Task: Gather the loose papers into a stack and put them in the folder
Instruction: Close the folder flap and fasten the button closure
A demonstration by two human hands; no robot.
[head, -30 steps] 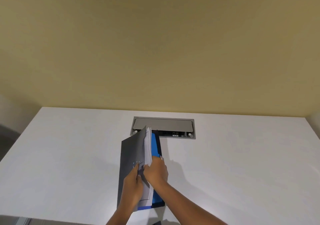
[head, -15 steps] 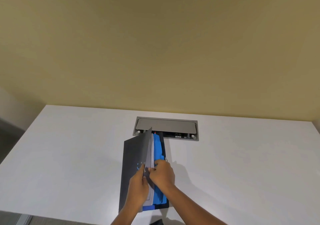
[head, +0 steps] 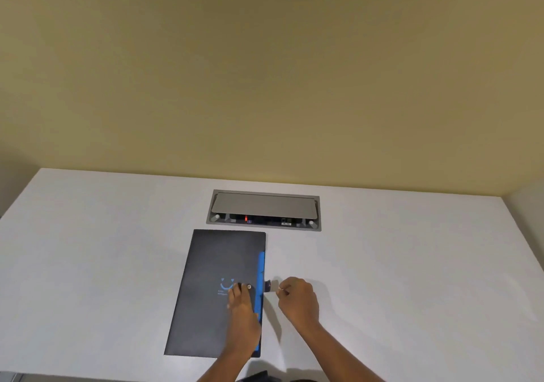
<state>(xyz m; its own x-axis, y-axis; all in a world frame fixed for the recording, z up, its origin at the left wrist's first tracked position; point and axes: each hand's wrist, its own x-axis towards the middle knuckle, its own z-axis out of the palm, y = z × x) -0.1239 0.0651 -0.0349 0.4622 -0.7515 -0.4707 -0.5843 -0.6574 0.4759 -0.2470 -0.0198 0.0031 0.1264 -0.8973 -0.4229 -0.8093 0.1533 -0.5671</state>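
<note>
The dark grey card folder (head: 219, 287) lies closed near the white desk's (head: 103, 264) front edge. Left hand (head: 243, 308) lies flat on it, holding nothing, probably pinning the cover. Right hand (head: 297, 296) fingers pinch its small closure tab (head: 268, 285). Papers presumably inside.
</note>
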